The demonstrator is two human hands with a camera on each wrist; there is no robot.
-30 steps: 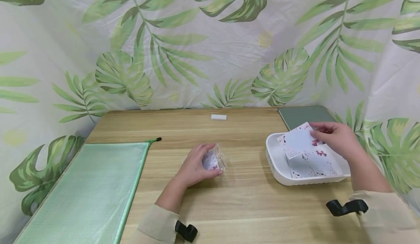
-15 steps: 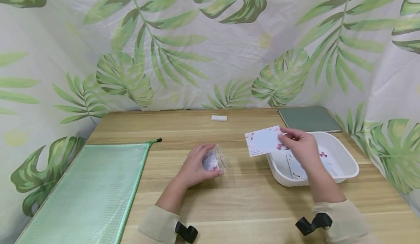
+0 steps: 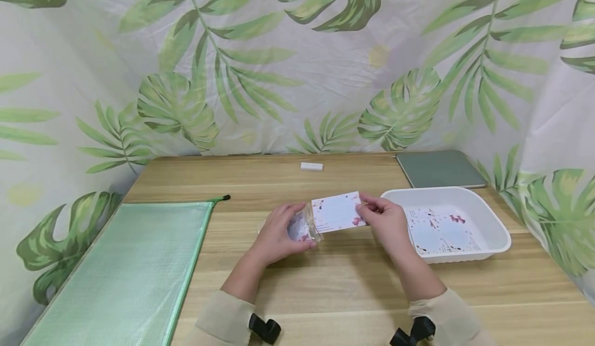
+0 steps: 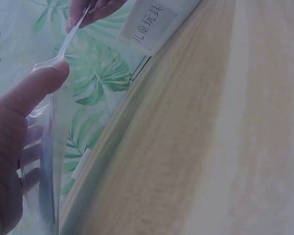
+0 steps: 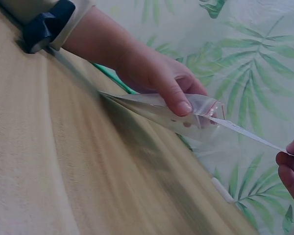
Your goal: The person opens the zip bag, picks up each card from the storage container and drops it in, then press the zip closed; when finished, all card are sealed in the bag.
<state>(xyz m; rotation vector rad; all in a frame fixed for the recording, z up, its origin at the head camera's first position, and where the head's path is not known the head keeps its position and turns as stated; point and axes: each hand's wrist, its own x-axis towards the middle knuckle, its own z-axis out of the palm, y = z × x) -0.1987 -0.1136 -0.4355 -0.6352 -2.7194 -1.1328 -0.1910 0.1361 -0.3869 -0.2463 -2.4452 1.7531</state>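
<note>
My left hand (image 3: 278,236) grips a clear zip bag (image 3: 298,227) from its left side, thumb along the front and fingers behind. Printed cards show through the plastic inside it. Its mouth faces right, with a red line along the seal in the right wrist view. Between thumb and fingers, my right hand (image 3: 387,223) pinches the right end of a white card (image 3: 338,213) with small reddish floral prints. The card's left edge meets the bag's mouth, and in the right wrist view the card (image 5: 250,133) slants into the opening of the raised bag (image 5: 152,104).
At right stands a white plastic tray (image 3: 501,232) with more printed cards (image 3: 439,232) in it and a label (image 4: 148,22) on its side. A dark green notebook (image 3: 439,169) lies behind it. A green mesh zip pouch (image 3: 116,273) covers the left; a small white block (image 3: 311,166) lies at the back.
My right hand has brought the card from over the tray leftward to the bag's mouth. The left hand and bag have stayed in place.
</note>
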